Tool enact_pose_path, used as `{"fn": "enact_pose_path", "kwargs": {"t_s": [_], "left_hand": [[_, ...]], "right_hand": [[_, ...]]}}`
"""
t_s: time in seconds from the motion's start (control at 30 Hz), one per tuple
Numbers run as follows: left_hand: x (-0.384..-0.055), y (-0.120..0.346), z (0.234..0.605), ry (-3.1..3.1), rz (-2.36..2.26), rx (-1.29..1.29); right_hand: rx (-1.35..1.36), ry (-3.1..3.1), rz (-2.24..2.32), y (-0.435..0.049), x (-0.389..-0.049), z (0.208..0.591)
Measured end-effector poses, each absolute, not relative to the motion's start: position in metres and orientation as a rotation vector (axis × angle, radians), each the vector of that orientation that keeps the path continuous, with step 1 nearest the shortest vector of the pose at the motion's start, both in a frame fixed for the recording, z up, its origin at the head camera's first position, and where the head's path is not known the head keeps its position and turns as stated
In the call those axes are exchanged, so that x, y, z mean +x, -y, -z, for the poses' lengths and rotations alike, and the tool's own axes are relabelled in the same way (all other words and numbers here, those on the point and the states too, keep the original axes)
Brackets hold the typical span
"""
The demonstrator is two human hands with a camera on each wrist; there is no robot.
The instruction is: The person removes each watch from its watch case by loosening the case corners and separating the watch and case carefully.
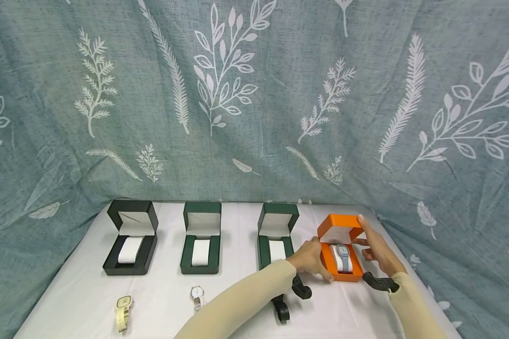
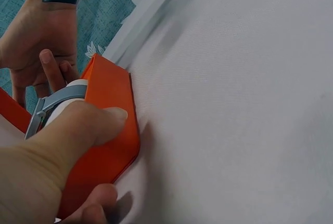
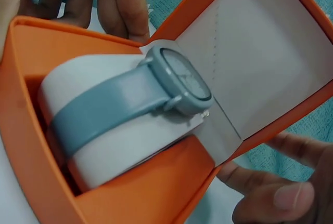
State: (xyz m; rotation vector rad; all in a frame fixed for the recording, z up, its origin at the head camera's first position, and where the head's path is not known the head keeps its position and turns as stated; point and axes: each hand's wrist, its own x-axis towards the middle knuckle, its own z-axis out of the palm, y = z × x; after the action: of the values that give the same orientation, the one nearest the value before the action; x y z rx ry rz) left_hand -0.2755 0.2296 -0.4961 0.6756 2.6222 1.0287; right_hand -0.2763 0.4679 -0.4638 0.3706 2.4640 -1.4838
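An orange watch box (image 1: pixel 348 277) stands with its lid (image 1: pixel 337 220) raised. Inside, a blue-grey watch (image 3: pixel 112 99) is wrapped around a white cushion (image 3: pixel 67 86). My left hand (image 1: pixel 309 258) grips the box from its left side, its thumb (image 2: pixel 112 122) pressed on the front wall. On the other side is my right hand (image 1: pixel 377 249); one finger reaches the lid's upper right corner and the others are near the hinge. The right wrist view shows right-hand fingers (image 3: pixel 296 148) close to the hinge.
To the left stand two opened green boxes (image 1: pixel 187 254) (image 1: pixel 263 252) and a black one (image 1: pixel 129 270), each with a white cushion. A gold watch (image 1: pixel 122 313), a silver watch (image 1: pixel 197 294) and a black strap-like item (image 1: pixel 281 308) lie in front. A patterned curtain (image 1: pixel 254 165) hangs behind.
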Motion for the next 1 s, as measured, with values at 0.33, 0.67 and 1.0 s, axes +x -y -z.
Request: {"fn": "enact_pose_path", "kwargs": {"t_s": [0.33, 0.67, 1.0], "left_hand": [[-0.2731, -0.2294, 0.4966, -2.604, -1.040, 0.659], [-0.2761, -0.2317, 0.4952, -2.634, -0.994, 0.633], [-0.2749, -0.2325, 0.4942, -2.639, -0.983, 0.615]], "right_hand": [[0.392, -2.488, 1.441, -0.4656, -0.2779, 0.4612], [0.430, -2.489, 1.412, -0.4631, -0.2797, 0.4583], [0.434, -2.488, 1.422, -0.4617, -0.2808, 0.4560]]}}
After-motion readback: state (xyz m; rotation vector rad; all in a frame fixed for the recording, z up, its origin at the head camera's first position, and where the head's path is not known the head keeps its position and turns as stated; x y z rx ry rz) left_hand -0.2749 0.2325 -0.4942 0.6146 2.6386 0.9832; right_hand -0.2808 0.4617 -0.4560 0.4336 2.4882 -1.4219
